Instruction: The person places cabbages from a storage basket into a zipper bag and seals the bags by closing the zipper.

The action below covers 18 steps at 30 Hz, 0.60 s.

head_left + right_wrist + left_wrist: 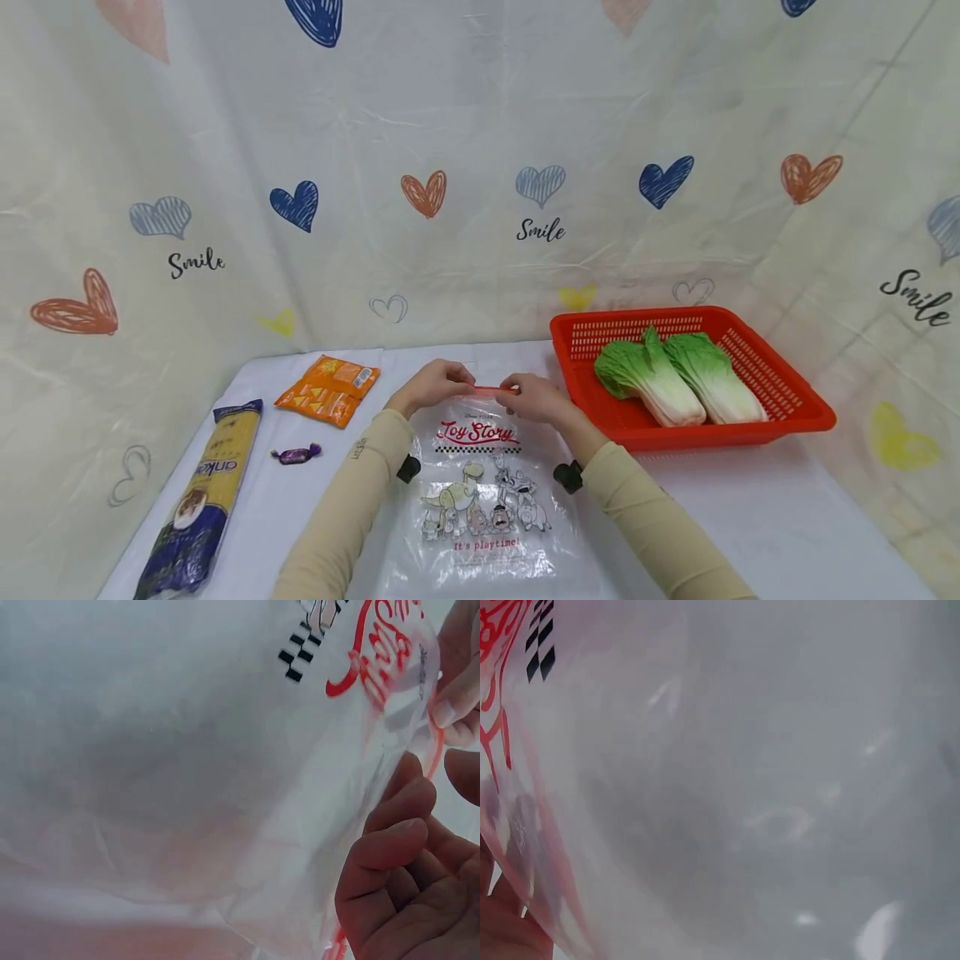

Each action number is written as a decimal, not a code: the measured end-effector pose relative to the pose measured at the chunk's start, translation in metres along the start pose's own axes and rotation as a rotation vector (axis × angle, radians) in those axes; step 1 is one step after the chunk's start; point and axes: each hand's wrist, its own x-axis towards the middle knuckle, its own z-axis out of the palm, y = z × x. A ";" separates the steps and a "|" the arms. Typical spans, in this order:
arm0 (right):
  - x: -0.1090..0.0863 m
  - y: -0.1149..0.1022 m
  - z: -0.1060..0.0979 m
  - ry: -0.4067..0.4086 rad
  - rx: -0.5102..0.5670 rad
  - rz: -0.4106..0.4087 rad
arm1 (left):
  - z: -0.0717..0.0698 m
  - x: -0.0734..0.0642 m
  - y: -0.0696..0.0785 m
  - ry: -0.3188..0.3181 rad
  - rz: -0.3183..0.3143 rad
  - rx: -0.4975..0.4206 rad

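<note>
A clear plastic zip bag (487, 475) with red "Toy Story" lettering and cartoon figures hangs between my hands, its red zip strip at the top. My left hand (435, 385) pinches the strip at its left part. On the right, my right hand (538, 398) holds the same strip with thumb and curled fingers. The clear film (765, 780) fills most of the left wrist view, with a few fingers (510, 922) at the lower left. In the right wrist view the right hand (409, 889) is at the bag's edge, the left hand (459, 694) above it.
A red plastic basket (795, 408) with two Chinese cabbages (660, 387) stands at the right. On the left of the white table (757, 500) lie an orange snack packet (328, 390), a purple wrapped candy (296, 454) and a long yellow-and-blue package (202, 500). A heart-printed curtain (480, 275) hangs behind.
</note>
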 end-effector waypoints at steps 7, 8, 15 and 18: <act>-0.001 0.000 -0.004 -0.011 0.008 -0.025 | -0.022 -0.009 0.014 -0.151 -0.030 0.077; -0.001 0.001 -0.004 -0.007 0.016 -0.029 | -0.027 -0.011 0.015 -0.185 -0.050 0.075; -0.013 0.008 -0.007 -0.031 0.080 -0.112 | -0.054 -0.033 0.012 -0.354 -0.186 -0.142; -0.019 0.009 -0.008 -0.048 0.078 -0.174 | -0.055 -0.041 0.007 -0.430 -0.165 -0.251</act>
